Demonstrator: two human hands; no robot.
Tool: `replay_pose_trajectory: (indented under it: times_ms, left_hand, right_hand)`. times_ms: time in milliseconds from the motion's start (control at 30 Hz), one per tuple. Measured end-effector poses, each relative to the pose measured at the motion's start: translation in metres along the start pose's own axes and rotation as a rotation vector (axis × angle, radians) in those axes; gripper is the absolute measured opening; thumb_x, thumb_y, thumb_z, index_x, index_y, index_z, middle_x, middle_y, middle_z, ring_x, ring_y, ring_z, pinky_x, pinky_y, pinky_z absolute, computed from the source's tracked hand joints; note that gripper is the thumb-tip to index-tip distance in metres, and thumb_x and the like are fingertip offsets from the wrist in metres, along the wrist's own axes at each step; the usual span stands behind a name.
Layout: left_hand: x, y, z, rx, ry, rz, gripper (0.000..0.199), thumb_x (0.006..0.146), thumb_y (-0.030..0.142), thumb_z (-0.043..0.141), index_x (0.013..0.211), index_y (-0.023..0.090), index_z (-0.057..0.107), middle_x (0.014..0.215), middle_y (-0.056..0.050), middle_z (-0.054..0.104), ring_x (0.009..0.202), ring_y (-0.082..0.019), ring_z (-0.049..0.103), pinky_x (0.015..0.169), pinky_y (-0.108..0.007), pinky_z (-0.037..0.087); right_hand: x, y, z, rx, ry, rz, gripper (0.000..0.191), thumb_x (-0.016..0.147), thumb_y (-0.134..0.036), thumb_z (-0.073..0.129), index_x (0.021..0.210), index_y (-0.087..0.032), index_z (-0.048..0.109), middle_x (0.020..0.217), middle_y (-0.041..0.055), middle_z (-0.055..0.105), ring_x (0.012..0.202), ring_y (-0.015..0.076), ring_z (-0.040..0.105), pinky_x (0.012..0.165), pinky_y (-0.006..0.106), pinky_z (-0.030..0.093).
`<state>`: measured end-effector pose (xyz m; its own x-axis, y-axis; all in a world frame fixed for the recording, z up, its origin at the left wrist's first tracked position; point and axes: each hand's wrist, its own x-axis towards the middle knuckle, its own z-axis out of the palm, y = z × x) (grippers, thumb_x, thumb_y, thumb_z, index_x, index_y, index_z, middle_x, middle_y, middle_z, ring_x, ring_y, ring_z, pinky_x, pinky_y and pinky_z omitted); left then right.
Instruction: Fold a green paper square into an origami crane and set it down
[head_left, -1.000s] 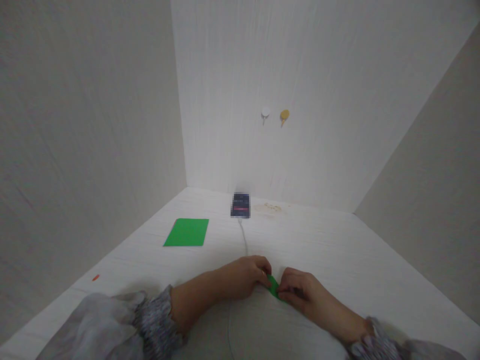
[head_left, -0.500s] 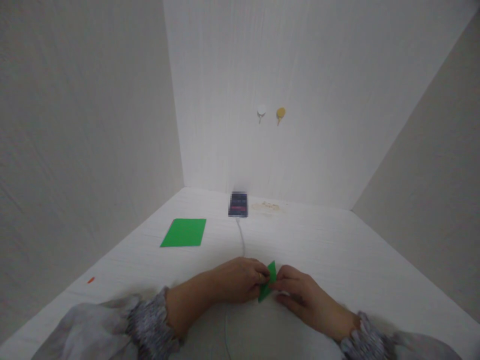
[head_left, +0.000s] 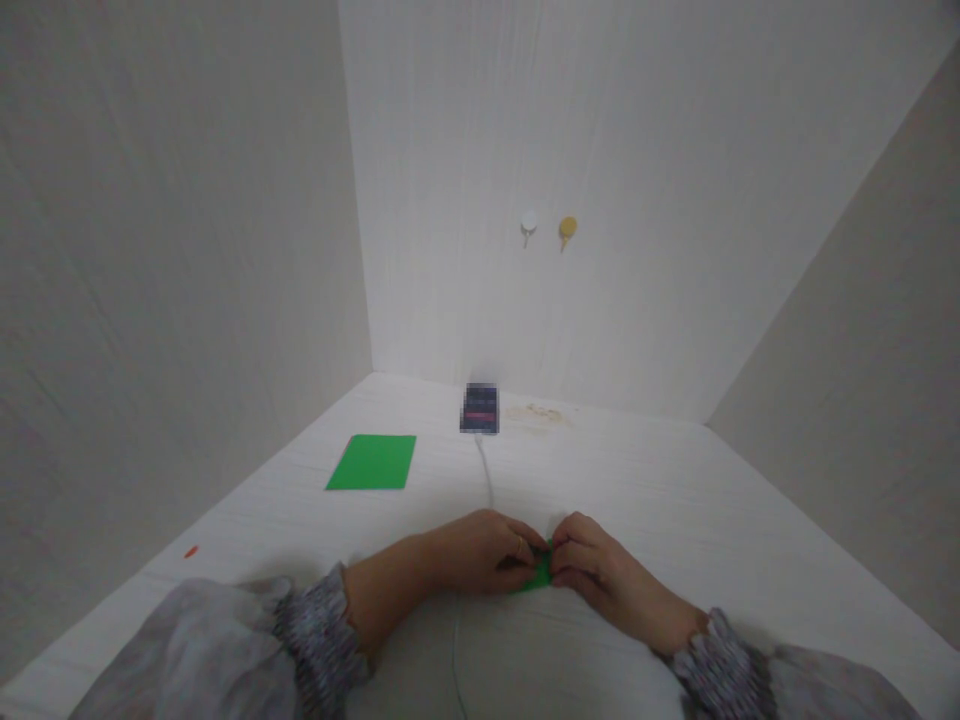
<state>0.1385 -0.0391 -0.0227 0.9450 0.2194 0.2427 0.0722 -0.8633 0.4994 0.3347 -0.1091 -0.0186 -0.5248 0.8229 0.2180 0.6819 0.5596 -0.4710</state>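
Head view: left hand (head_left: 487, 555) and right hand (head_left: 600, 570) pinch a green piece (head_left: 540, 575) between them, fingers nearly closed. It looks folded small, handling unfinished; farther off on the table (head_left: 637, 480), a green sheet (head_left: 372, 462) lies flat, unfolded.

Held green piece (head_left: 539, 575) partly covered; device (head_left: 480, 409) blurred; cable (head_left: 486, 470) hidden midway.

A plain, boxed-in workspace — pale walls (head_left: 600, 130) enclose the white tabletop (head_left: 637, 490) on three sides.
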Motion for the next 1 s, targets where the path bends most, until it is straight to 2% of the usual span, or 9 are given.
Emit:
replay_pose_trajectory:
  times_ms: [300, 467, 633, 733, 1000]
  left_hand:
    - [0.004, -0.009, 0.01, -0.061, 0.109, -0.052, 0.013, 0.073, 0.014, 0.054, 0.078, 0.015, 0.066, 0.102, -0.007, 0.057, 0.087, -0.013, 0.056, 0.078, -0.021, 0.043]
    - [0.005, -0.008, 0.006, 0.063, 0.074, -0.07, 0.012, 0.069, 0.014, 0.058, 0.076, 0.018, 0.067, 0.093, -0.005, 0.057, 0.084, -0.014, 0.053, 0.076, -0.024, 0.041]
    - [0.004, -0.008, 0.002, 0.077, 0.043, -0.066, 0.011, 0.073, 0.019, 0.057, 0.076, 0.018, 0.067, 0.081, -0.003, 0.056, 0.075, -0.012, 0.052, 0.071, -0.022, 0.04]
    - [0.004, -0.009, 0.002, 0.058, 0.023, -0.047, 0.011, 0.074, 0.018, 0.056, 0.077, 0.017, 0.067, 0.082, -0.003, 0.057, 0.074, -0.011, 0.053, 0.07, -0.02, 0.04]
    - [0.004, -0.009, 0.001, 0.023, 0.006, -0.052, 0.015, 0.076, 0.018, 0.055, 0.084, 0.019, 0.067, 0.086, -0.003, 0.058, 0.079, -0.011, 0.054, 0.075, -0.021, 0.041]
  right_hand:
    - [0.006, -0.002, 0.014, -0.126, -0.009, -0.024, 0.015, 0.081, -0.01, 0.043, 0.08, -0.015, 0.057, 0.083, 0.0075, 0.054, 0.08, 0.0193, 0.049, 0.071, 0.033, 0.044]
    - [0.006, -0.004, 0.018, -0.127, 0.004, -0.027, 0.019, 0.081, -0.005, 0.036, 0.081, -0.014, 0.053, 0.083, 0.0081, 0.053, 0.078, 0.0188, 0.048, 0.07, 0.034, 0.045]
    - [0.006, -0.005, 0.021, -0.105, 0.016, 0.019, 0.018, 0.082, -0.006, 0.035, 0.081, -0.014, 0.051, 0.084, 0.0079, 0.051, 0.079, 0.0189, 0.047, 0.072, 0.034, 0.043]
    - [0.006, -0.005, 0.019, -0.101, 0.032, 0.013, 0.017, 0.083, -0.008, 0.035, 0.083, -0.015, 0.051, 0.086, 0.0075, 0.05, 0.081, 0.0189, 0.046, 0.073, 0.035, 0.042]
    - [0.003, -0.001, 0.0, 0.002, -0.087, -0.064, 0.013, 0.084, -0.018, 0.044, 0.09, -0.019, 0.055, 0.091, 0.0051, 0.051, 0.088, 0.0168, 0.047, 0.077, 0.03, 0.042]
